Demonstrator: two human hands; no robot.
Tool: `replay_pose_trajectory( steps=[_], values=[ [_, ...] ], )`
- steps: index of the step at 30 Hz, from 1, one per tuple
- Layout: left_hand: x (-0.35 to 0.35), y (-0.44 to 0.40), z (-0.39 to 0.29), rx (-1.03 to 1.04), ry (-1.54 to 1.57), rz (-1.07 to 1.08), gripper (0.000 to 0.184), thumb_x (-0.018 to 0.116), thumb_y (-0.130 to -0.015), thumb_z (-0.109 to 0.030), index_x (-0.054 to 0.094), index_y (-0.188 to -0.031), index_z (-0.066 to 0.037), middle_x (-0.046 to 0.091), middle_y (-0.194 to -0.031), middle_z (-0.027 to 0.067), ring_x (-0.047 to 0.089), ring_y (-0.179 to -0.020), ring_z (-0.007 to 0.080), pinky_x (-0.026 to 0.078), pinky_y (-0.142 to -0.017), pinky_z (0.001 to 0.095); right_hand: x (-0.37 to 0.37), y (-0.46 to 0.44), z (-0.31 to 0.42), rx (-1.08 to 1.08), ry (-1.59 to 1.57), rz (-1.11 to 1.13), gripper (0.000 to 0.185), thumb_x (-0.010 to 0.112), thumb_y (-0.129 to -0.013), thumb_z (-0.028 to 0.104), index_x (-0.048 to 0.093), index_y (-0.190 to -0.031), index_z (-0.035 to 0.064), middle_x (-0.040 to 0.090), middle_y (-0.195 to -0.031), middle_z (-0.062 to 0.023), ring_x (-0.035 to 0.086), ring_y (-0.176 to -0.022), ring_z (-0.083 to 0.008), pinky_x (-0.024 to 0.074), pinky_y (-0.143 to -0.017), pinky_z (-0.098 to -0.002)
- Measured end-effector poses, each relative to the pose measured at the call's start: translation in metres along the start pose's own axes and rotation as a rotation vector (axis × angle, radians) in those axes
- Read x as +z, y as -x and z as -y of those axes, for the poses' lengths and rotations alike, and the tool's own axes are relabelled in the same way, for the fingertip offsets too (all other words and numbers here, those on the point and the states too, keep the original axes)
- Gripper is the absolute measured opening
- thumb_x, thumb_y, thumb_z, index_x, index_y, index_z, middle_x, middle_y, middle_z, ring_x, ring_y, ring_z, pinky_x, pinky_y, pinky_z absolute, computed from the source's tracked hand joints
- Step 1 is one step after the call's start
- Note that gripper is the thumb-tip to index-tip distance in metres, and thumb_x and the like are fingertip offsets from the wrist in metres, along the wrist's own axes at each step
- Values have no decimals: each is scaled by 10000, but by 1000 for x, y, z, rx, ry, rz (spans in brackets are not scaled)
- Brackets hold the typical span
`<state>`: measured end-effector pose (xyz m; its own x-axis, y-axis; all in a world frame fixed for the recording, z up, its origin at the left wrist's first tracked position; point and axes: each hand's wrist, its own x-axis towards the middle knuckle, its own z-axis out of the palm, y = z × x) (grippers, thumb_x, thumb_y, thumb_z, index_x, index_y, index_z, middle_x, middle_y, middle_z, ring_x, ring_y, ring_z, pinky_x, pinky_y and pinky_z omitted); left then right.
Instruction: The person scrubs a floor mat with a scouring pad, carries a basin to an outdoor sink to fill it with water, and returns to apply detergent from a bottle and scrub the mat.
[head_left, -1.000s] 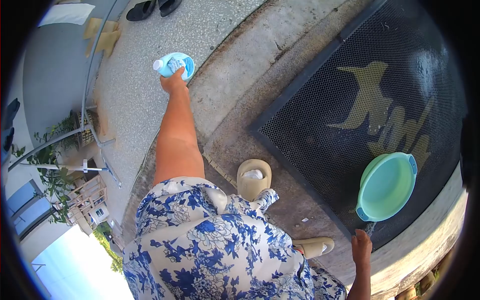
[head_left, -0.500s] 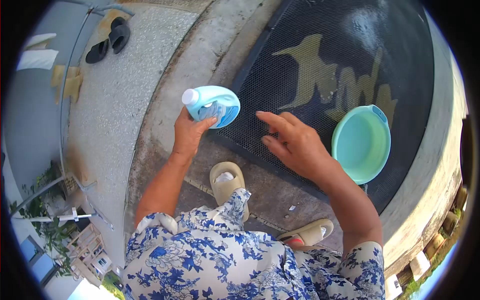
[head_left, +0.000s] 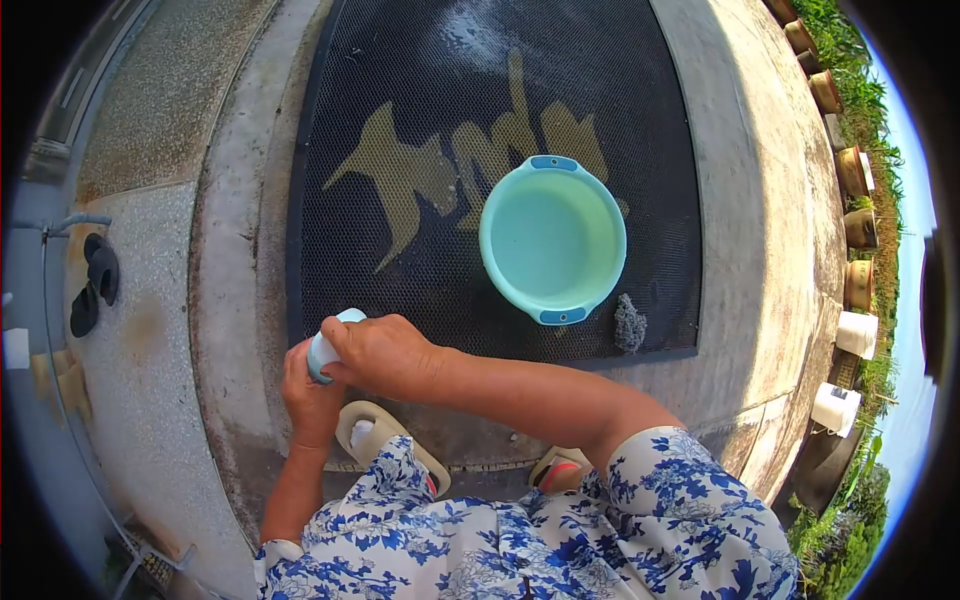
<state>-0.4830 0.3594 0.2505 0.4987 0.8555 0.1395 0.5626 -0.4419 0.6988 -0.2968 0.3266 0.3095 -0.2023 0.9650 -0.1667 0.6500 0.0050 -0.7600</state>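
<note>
A light-blue detergent bottle (head_left: 319, 362) is between my hands at the lower left, mostly covered by them. My left hand (head_left: 308, 395) is wrapped round its body. Over its top, my right hand (head_left: 388, 357) is closed on the cap end; the fingers hide most of the white cap. To the right, a mint-green basin (head_left: 552, 240) with blue handle inserts stands on the dark mat (head_left: 400, 290). Beside the basin lies a grey scrubbing pad (head_left: 629, 324), touched by neither hand.
The mat bears tan lettering and a whitish wet patch near its far end. My sandalled feet (head_left: 375, 430) stand at its near edge. Black slippers (head_left: 96, 285) lie on the concrete at left. Plant pots (head_left: 858, 285) and white buckets (head_left: 836, 408) line the right side.
My right hand has moved left onto the top of the bottle and closed there. The view has swung right, bringing the basin nearer the middle and the scrubbing pad into sight.
</note>
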Motion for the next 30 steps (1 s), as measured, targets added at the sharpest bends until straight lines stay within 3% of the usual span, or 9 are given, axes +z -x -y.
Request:
replay_pose_trajectory(
  steps=[2, 3, 13, 15, 20, 22, 26, 28, 30],
  values=[
    [2, -1, 0, -12, 15, -24, 455, 801, -684, -49, 575, -1078, -21, 605, -1003, 128, 613, -928, 308, 503, -810, 369, 12, -2, 3, 25, 23, -248, 421, 690, -815, 362, 513, -977, 16, 670, -789, -164, 681, -691, -294, 551, -586, -382],
    [0, -2, -2, -12, 25, -31, 446, 796, -694, -49, 574, -1079, -20, 605, -1009, 125, 613, -938, 297, 504, -806, 367, 14, -5, 3, 40, 24, -264, 462, 712, -782, 367, 506, -1013, 24, 657, -750, -128, 678, -707, -292, 543, -576, -382],
    [-14, -1, 17, -144, 134, 12, 423, 781, -742, -66, 569, -1105, -18, 586, -1059, 104, 608, -973, 228, 509, -814, 336, 21, -25, 5, -276, 132, -265, 423, 704, -791, 324, 539, -1057, 39, 650, -879, -135, 680, -757, -250, 563, -576, -361],
    [-12, 0, 33, -152, 134, -13, 437, 778, -744, -61, 564, -1123, -19, 591, -1064, 102, 605, -989, 222, 509, -820, 331, 27, -30, 17, -51, 33, -228, 410, 708, -790, 289, 547, -1068, 34, 654, -883, -123, 680, -766, -247, 564, -585, -356],
    [-31, 1, 66, -273, 167, -18, 500, 766, -742, -23, 548, -1193, -27, 604, -1121, 105, 604, -1018, 207, 507, -848, 319, 34, -41, 24, 19, -134, -180, 598, 701, -815, 288, 427, -1290, 49, 619, -978, -152, 667, -830, -276, 562, -657, -382],
    [-47, -1, 87, -561, 583, -280, 546, 745, -745, 11, 527, -1244, -31, 600, -1172, 112, 611, -1016, 222, 521, -859, 357, 30, -26, 6, -54, -290, -174, 799, 695, -839, 289, 225, -1455, 91, 569, -1042, -167, 645, -870, -296, 549, -729, -394],
    [-107, -21, 134, -805, 478, -615, 572, 744, -765, -42, 486, -1275, -14, 589, -1188, 128, 616, -1020, 279, 571, -793, 415, -2, 36, -46, 158, -89, 68, 428, 637, -887, 211, 515, -1258, 36, 600, -878, -102, 632, -751, -232, 544, -689, -351],
    [-132, -19, 186, -839, 432, -738, 554, 745, -769, -62, 490, -1258, -4, 586, -1188, 141, 618, -1020, 287, 578, -781, 406, -17, 77, -69, 282, -72, 163, 391, 631, -888, 191, 541, -1235, 35, 606, -855, -104, 636, -732, -221, 540, -681, -343],
    [-148, -17, 230, -862, 383, -847, 538, 747, -774, -81, 494, -1241, 7, 584, -1189, 153, 620, -1020, 294, 585, -768, 397, -28, 116, -85, 453, -87, 211, 367, 621, -860, 204, 583, -1173, 14, 624, -850, -127, 637, -795, -288, 520, -758, -390]
  ],
)
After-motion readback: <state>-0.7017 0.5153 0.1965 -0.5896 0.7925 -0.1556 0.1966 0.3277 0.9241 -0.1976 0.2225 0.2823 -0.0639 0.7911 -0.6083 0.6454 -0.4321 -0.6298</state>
